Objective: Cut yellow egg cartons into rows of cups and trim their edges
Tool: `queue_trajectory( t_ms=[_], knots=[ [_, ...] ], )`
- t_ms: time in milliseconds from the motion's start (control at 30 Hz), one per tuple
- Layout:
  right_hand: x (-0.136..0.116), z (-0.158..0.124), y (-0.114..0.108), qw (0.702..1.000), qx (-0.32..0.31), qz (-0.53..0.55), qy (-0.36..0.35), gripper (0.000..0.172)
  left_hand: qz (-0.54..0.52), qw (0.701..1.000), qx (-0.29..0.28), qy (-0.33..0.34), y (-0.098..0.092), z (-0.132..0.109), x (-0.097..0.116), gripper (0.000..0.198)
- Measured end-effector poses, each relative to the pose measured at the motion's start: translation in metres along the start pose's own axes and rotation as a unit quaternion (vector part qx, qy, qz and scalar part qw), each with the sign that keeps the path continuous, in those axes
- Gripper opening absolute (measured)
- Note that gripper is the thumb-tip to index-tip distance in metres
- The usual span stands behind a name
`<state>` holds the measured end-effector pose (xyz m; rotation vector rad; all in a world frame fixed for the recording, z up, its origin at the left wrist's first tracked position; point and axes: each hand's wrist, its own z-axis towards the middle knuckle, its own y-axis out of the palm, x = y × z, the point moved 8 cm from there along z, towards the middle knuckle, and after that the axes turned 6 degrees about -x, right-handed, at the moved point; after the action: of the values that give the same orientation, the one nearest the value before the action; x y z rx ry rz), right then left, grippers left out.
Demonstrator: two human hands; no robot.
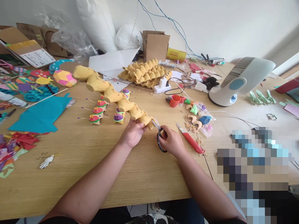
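A long yellow strip of egg carton (112, 94) slants across the middle of the head view, its far end raised above the table. My left hand (133, 133) is closed around its near end from below. In my right hand (172, 140) are black-handled scissors (161, 141), their blades at the tip of the strip's last cup. Beneath the strip stand several small decorated carton figures, among them a red and green one (94, 118) and a purple one (118, 117). A red-handled knife (192, 142) lies just right of my right hand.
Stacked egg cartons (146, 73) lie at the back, near a white power strip (162, 87). A fan (238, 81) stands at right, beyond a red cup (174, 100) and bagged clay (205, 120). Teal paper (42, 113) and scraps cover the left. A pixelated area fills the lower right.
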<state>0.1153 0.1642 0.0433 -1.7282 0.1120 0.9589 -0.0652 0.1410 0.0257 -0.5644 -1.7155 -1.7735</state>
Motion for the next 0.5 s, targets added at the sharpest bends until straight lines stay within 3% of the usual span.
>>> queue_trajectory(
  t_ms=[500],
  knots=[
    [-0.0011, -0.0016, -0.0058, 1.000, 0.010, -0.006, -0.007, 0.036, -0.018, 1.000, -0.001, 0.001, 0.0013, -0.0012, 0.0011, 0.054]
  ],
)
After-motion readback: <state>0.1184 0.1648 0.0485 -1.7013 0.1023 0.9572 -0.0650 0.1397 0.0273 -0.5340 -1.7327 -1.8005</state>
